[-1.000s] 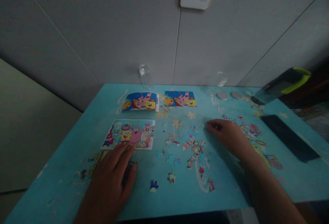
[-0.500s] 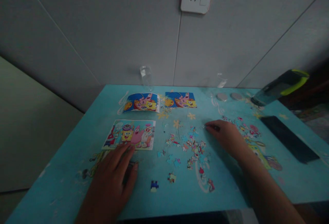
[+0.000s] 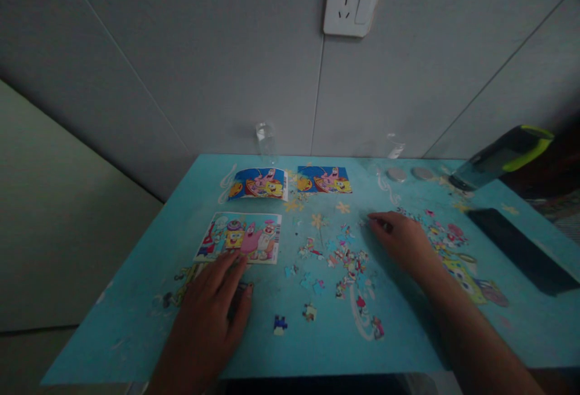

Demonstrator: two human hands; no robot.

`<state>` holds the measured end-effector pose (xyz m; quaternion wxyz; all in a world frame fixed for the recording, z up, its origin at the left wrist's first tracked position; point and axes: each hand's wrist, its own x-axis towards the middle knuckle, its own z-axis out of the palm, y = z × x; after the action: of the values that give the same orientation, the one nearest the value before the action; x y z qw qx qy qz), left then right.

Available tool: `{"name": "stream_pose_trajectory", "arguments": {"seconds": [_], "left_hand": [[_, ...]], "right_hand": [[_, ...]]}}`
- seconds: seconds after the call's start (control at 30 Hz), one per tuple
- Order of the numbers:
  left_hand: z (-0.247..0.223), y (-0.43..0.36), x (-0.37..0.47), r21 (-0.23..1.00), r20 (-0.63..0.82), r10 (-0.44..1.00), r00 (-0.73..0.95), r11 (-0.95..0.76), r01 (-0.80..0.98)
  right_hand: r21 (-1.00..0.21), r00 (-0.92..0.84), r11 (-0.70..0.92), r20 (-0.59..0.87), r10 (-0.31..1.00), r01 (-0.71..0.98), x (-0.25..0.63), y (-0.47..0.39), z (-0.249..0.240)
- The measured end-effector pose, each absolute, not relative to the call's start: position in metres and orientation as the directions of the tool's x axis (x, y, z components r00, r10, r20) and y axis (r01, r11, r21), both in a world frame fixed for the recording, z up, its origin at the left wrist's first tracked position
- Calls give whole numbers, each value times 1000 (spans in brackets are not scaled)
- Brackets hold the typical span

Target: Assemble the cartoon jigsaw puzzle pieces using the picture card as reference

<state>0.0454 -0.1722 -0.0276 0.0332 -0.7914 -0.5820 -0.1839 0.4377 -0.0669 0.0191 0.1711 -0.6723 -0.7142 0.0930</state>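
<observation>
My left hand (image 3: 212,313) lies with its fingers spread, the fingertips on the lower edge of a cartoon picture card (image 3: 240,238). Over the table's right half, my right hand (image 3: 401,239) has its thumb and forefinger pinched together. A small pale piece (image 3: 364,222) shows at those fingertips; whether it is gripped is hard to tell. Loose puzzle pieces (image 3: 351,262) lie in a heap between the hands. A blue and white piece (image 3: 280,324) and a pale piece (image 3: 309,311) lie apart, nearer the front edge.
Behind the card are a curved blue picture (image 3: 258,183) and a flat one (image 3: 324,179). Two clear jars (image 3: 266,141) stand by the wall, with two round lids (image 3: 397,174) near the right one. At the right are a tilted bottle (image 3: 493,156) and a dark flat strip (image 3: 521,250).
The view has shifted slightly, so everything on the table appears a little further right. Both hands keep nearly the same pose and place on the table.
</observation>
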Motion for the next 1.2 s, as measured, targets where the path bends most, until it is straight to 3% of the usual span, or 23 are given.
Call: {"name": "stream_pose_trajectory", "arguments": {"seconds": [0.87, 1.2], "left_hand": [[-13, -175, 56, 188, 282, 938, 202, -260, 947], [-11, -176, 58, 227, 287, 940, 183, -252, 941]], "right_hand": [[-466, -60, 110, 120, 991, 878, 424, -72, 22], [-474, -130, 197, 170, 977, 858, 422, -75, 16]]}}
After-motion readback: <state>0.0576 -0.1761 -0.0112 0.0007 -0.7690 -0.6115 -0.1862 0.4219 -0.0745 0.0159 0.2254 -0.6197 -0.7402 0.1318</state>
